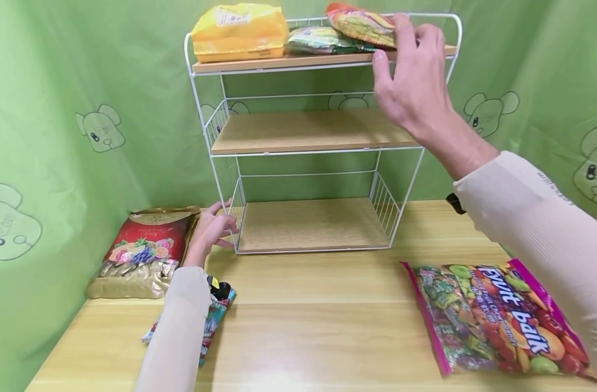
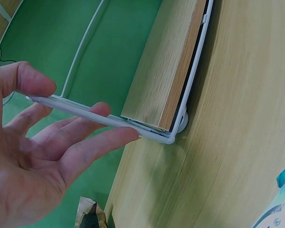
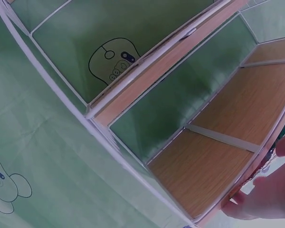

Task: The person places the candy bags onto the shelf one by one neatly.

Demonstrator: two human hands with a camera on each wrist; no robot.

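In the head view my right hand point(image 1: 416, 81) is up at the top board of a white wire shelf rack point(image 1: 313, 149). Its fingers hold the right end of a red-and-yellow snack bag point(image 1: 362, 26), which overlaps a green-and-white bag point(image 1: 323, 41). The right wrist view catches part of that hand point(image 3: 266, 190) by the board's edge, seen from below. Low on the rack's left side is my left hand point(image 1: 212, 226). In the left wrist view its thumb and fingers point(image 2: 92, 126) grip the white side wire point(image 2: 99, 116) from both sides.
A yellow bag point(image 1: 239, 35) stands at the top board's left end. On the table, a red-and-gold candy bag point(image 1: 144, 245) lies left of the rack and a blue packet point(image 1: 215, 321) lies partly under my left forearm. A large fruit candy bag point(image 1: 499, 321) lies front right.
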